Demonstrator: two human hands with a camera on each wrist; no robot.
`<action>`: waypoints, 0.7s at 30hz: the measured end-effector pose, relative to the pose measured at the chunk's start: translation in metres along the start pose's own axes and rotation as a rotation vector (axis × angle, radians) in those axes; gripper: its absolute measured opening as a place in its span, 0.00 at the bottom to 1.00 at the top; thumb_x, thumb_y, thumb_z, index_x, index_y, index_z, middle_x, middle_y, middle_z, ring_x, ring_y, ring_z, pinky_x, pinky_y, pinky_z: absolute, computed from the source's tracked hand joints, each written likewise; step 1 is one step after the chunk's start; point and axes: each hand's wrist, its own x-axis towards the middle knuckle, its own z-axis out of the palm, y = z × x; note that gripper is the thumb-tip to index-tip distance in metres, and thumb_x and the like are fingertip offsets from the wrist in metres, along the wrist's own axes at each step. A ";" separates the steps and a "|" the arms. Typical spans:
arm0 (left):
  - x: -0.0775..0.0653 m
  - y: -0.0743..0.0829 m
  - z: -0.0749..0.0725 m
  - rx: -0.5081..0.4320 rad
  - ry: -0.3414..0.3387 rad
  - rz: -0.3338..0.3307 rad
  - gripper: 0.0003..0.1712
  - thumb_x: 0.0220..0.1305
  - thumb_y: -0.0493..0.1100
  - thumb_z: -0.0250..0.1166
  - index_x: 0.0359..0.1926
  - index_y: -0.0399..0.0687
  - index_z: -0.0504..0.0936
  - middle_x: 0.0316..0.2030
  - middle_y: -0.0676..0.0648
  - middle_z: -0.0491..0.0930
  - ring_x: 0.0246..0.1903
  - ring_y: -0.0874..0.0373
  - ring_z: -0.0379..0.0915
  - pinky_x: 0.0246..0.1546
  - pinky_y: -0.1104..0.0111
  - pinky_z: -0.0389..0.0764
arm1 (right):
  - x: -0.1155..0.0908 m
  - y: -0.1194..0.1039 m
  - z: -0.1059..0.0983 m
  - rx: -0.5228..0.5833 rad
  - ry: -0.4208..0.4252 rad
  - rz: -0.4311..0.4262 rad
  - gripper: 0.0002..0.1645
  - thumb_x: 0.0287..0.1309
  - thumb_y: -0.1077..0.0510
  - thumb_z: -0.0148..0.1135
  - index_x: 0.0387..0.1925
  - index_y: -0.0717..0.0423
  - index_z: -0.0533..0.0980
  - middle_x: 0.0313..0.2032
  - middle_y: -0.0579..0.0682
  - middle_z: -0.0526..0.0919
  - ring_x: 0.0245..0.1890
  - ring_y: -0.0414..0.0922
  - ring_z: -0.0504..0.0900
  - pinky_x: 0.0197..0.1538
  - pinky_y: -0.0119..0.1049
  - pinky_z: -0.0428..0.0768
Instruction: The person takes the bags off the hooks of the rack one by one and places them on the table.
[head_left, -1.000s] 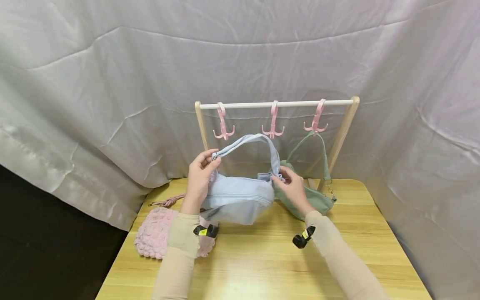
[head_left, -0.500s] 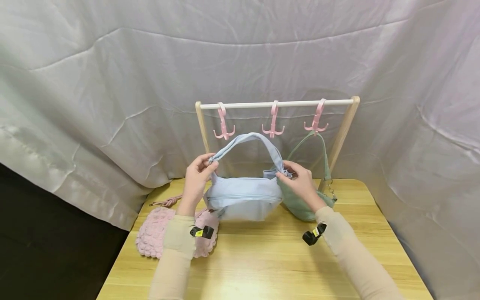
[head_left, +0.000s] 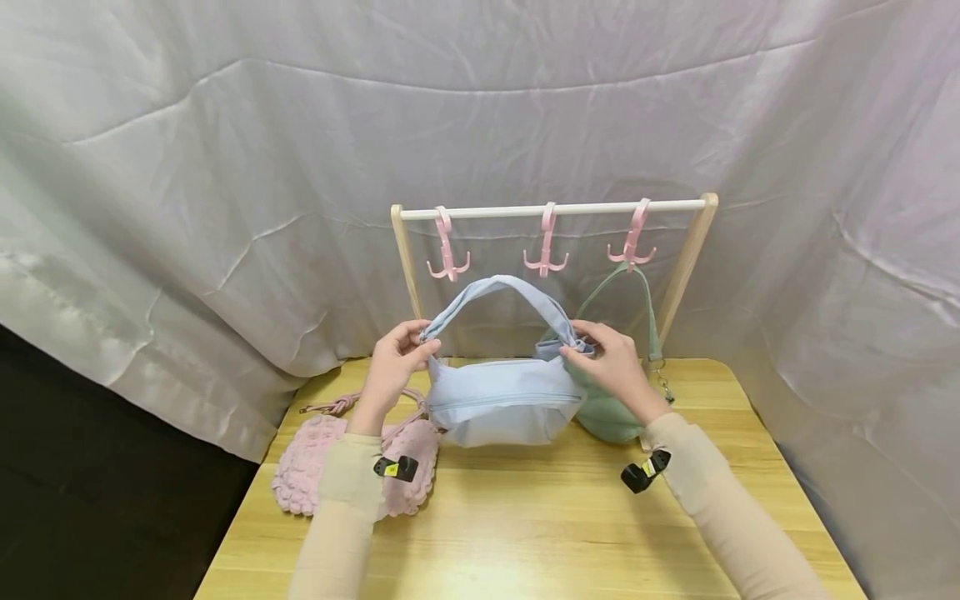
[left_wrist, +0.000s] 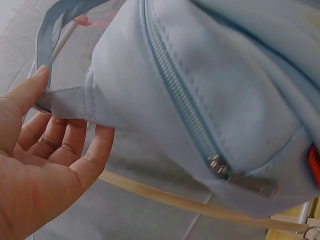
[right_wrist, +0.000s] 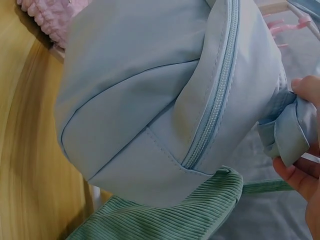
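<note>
A light blue handbag point(head_left: 506, 396) with a zip along its top hangs between my hands, its strap point(head_left: 504, 286) arched upward. My left hand point(head_left: 397, 357) pinches the strap's left end by its ring. In the left wrist view, the thumb lies over the strap joint and the zip pull point(left_wrist: 250, 182) dangles near the bag's corner. My right hand point(head_left: 611, 360) pinches the knotted right end of the strap; the knot point(right_wrist: 290, 127) shows between thumb and fingers in the right wrist view. The strap's top is just below the middle pink hook point(head_left: 547, 242).
A rack with a white rail point(head_left: 487, 212) bears three pink hooks. From the right hook point(head_left: 636, 233) hangs a green corduroy bag point(head_left: 611, 417), partly hidden by my right hand. A pink puffy bag point(head_left: 300, 471) lies on the wooden table point(head_left: 517, 525) under my left forearm.
The blue bag has shifted right and levelled out, its strap spreading wider. Both hands have lowered slightly in the last half second, and the right hand has moved right.
</note>
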 end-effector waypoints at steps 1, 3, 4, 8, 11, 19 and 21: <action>-0.001 -0.001 0.000 0.011 -0.008 0.001 0.22 0.63 0.43 0.68 0.56 0.42 0.77 0.31 0.54 0.78 0.35 0.61 0.81 0.39 0.65 0.85 | 0.000 0.000 -0.001 -0.002 -0.006 -0.003 0.24 0.47 0.58 0.76 0.49 0.56 0.82 0.35 0.51 0.86 0.29 0.42 0.81 0.33 0.30 0.81; -0.002 -0.002 -0.001 0.032 -0.023 0.004 0.22 0.63 0.43 0.67 0.57 0.42 0.77 0.32 0.54 0.77 0.36 0.60 0.80 0.41 0.63 0.85 | -0.002 0.000 -0.002 -0.010 -0.014 -0.010 0.24 0.47 0.57 0.76 0.49 0.55 0.82 0.34 0.50 0.86 0.28 0.40 0.80 0.33 0.27 0.79; -0.002 -0.003 -0.001 0.040 -0.027 0.003 0.22 0.63 0.43 0.67 0.57 0.42 0.77 0.32 0.53 0.76 0.36 0.60 0.80 0.42 0.62 0.85 | -0.003 0.001 -0.002 -0.018 -0.017 -0.016 0.24 0.47 0.57 0.76 0.49 0.56 0.82 0.34 0.50 0.86 0.28 0.40 0.79 0.32 0.26 0.78; -0.005 -0.004 -0.001 0.057 -0.036 0.003 0.22 0.63 0.43 0.67 0.56 0.41 0.76 0.33 0.53 0.75 0.35 0.64 0.79 0.43 0.62 0.85 | -0.006 0.001 -0.002 -0.039 -0.016 -0.044 0.25 0.45 0.57 0.77 0.48 0.57 0.82 0.33 0.52 0.86 0.27 0.41 0.78 0.30 0.28 0.76; -0.006 -0.004 -0.001 0.059 -0.042 -0.009 0.22 0.63 0.43 0.67 0.56 0.40 0.76 0.33 0.52 0.75 0.35 0.64 0.79 0.43 0.61 0.85 | -0.010 0.001 -0.002 -0.043 -0.016 -0.061 0.26 0.44 0.58 0.77 0.48 0.59 0.82 0.34 0.53 0.86 0.27 0.42 0.79 0.30 0.31 0.78; -0.013 -0.011 -0.003 0.052 -0.066 -0.034 0.21 0.63 0.41 0.67 0.55 0.38 0.76 0.33 0.50 0.76 0.35 0.63 0.79 0.41 0.63 0.86 | -0.019 0.000 -0.001 -0.030 -0.045 -0.073 0.25 0.44 0.59 0.77 0.48 0.58 0.82 0.32 0.51 0.85 0.27 0.40 0.79 0.30 0.31 0.80; -0.016 -0.013 -0.003 0.062 -0.070 -0.039 0.21 0.64 0.41 0.66 0.55 0.38 0.77 0.33 0.50 0.76 0.35 0.63 0.79 0.41 0.63 0.86 | -0.022 -0.001 -0.001 -0.026 -0.049 -0.072 0.26 0.44 0.60 0.77 0.48 0.58 0.82 0.31 0.51 0.85 0.27 0.40 0.78 0.30 0.30 0.79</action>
